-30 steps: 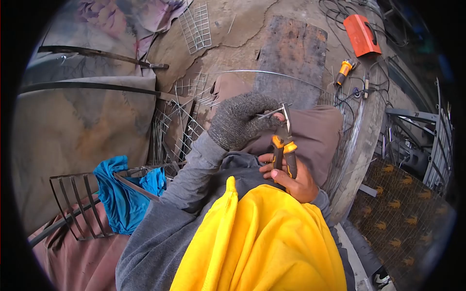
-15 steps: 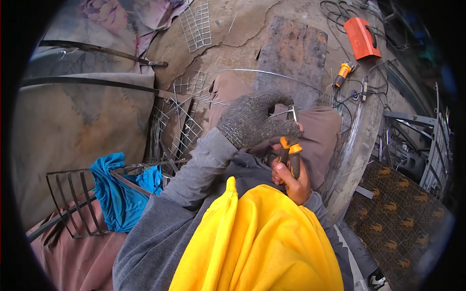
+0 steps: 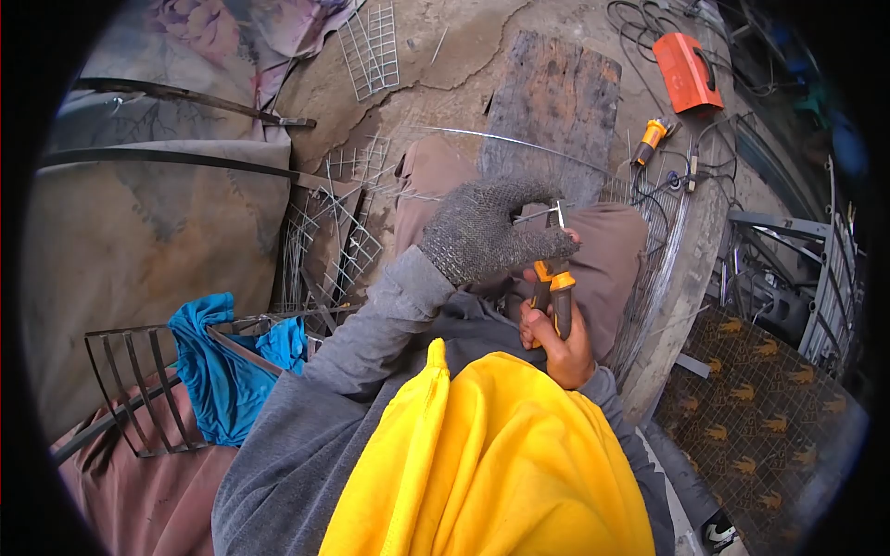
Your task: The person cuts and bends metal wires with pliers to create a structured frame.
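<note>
My left hand (image 3: pixel 487 232), in a dark grey knitted glove, is curled round with thumb and fingers toward a small piece of metal wire (image 3: pixel 538 215). A bare fingertip pokes out of the glove. Bare, my right hand (image 3: pixel 562 345) grips yellow-and-black pliers (image 3: pixel 560 295) by the handles, just below the gloved fingers. The jaws of the pliers point up beside the wire and are partly hidden by the glove. Both hands are above my brown-trousered lap (image 3: pixel 603 241).
Beyond my knees lies a worn wooden board (image 3: pixel 552 102). An orange box (image 3: pixel 687 72), a yellow power tool (image 3: pixel 653 142) and cables are at the upper right. Wire mesh (image 3: pixel 371 46) lies upper left. At lower left, blue cloth (image 3: pixel 218 371) hangs on a metal frame (image 3: pixel 139 398).
The view has shifted slightly. My right hand and the pliers have moved a little relative to the glove; both hands keep nearly the same pose.
</note>
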### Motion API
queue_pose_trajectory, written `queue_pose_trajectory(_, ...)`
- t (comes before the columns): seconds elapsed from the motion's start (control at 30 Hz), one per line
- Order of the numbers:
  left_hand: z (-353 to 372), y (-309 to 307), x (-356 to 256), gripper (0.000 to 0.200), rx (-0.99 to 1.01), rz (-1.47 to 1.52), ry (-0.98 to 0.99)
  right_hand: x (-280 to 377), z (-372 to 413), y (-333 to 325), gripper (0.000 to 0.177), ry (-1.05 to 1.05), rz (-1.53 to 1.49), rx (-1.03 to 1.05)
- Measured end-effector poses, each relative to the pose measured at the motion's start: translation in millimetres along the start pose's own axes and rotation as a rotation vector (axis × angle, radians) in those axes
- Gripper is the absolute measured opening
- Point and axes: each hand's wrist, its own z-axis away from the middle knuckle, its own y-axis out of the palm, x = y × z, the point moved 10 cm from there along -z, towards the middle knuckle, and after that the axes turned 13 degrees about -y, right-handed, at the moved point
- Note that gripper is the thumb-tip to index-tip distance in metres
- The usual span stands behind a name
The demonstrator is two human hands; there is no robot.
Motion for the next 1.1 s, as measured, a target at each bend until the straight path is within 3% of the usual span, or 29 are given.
queue_pose_trajectory(0.07, 0, 4, 9, 0.057, 0.032, 0.0, -0.061, -2, 0, 0, 0.045, 0.013, 0.029, 0.034)
queue_pose_trajectory(0.17, -2, 2, 11, 0.057, -0.028, 0.101, 0.018, 2, -3, 3, 0.052, 0.06, 0.007, 0.134)
queue_pose_trajectory(0.27, -5, 4, 7, 0.056, -0.066, -0.041, -0.032, 9, -7, 8, 0.063, 0.083, -0.166, 0.212)
queue_pose_trajectory(0.37, -8, 12, 7, 0.054, -0.04, -0.063, -0.062, 1, -8, -1, 0.059, 0.219, -0.377, 0.096)
queue_pose_trajectory(0.43, -9, 14, 6, 0.056, -0.019, -0.084, -0.072, -1, -10, -8, 0.055, 0.219, -0.333, 0.049)
queue_pose_trajectory(0.5, -11, 16, 9, 0.058, -0.015, -0.05, -0.053, -15, -9, -27, 0.052, 0.271, 0.007, 0.065)
queue_pose_trajectory(0.53, -11, 16, 9, 0.061, -0.013, -0.014, -0.036, -17, -10, -27, 0.052, 0.271, 0.006, 0.062)
queue_pose_trajectory(0.6, -11, 13, 9, 0.064, -0.029, -0.006, -0.016, 6, -23, -41, 0.046, 0.034, 0.24, -0.053)
queue_pose_trajectory(0.63, -10, 9, 8, 0.067, -0.045, 0.002, -0.001, 7, -24, -41, 0.046, 0.034, 0.242, -0.054)
queue_pose_trajectory(0.7, -11, 0, 9, 0.065, -0.016, 0.013, -0.029, 2, -21, -55, 0.039, 0.1, 0.102, -0.238)
queue_pose_trajectory(0.77, -15, -6, 17, 0.064, 0.01, 0.023, -0.064, -13, -17, -72, 0.039, 0.125, 0.073, -0.243)
queue_pose_trajectory(0.83, -16, -11, 16, 0.059, -0.003, 0.109, 0.022, -20, -14, -48, 0.044, 0.204, -0.763, -0.164)
queue_pose_trajectory(0.87, -16, -12, 16, 0.059, -0.003, 0.111, 0.021, -29, -12, -45, 0.051, 0.222, -0.921, -0.094)
queue_pose_trajectory(1.0, -13, -2, 15, 0.053, 0.048, 0.041, -0.003, -23, -4, -31, 0.055, 0.152, -1.219, 0.069)
queue_pose_trajectory(1.1, -9, 3, 12, 0.05, 0.075, 0.049, 0.001, -11, -6, -19, 0.054, 0.069, -1.109, 0.176)
